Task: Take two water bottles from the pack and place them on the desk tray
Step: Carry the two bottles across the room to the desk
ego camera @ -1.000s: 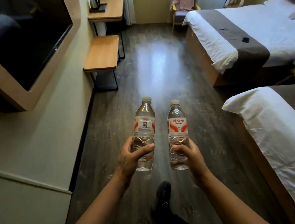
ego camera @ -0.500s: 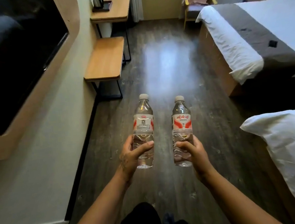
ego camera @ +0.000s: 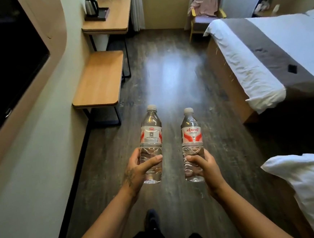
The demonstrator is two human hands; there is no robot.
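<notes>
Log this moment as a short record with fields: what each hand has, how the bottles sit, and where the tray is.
left hand: left hand gripping the left bottle low on its body
right hand: right hand gripping the right bottle low on its body
bottles: both upright, capped, apart, held over the floor
tray: dark tray with a kettle on the desk ahead on the left
step left: bottles not yet on the tray

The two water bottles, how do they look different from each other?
The left bottle shows a white QR-code panel; the right bottle shows red characters. The left bottle's cap sits higher in the picture than the right's. Both are clear, capped, upright, and each is held low in one hand.
</notes>
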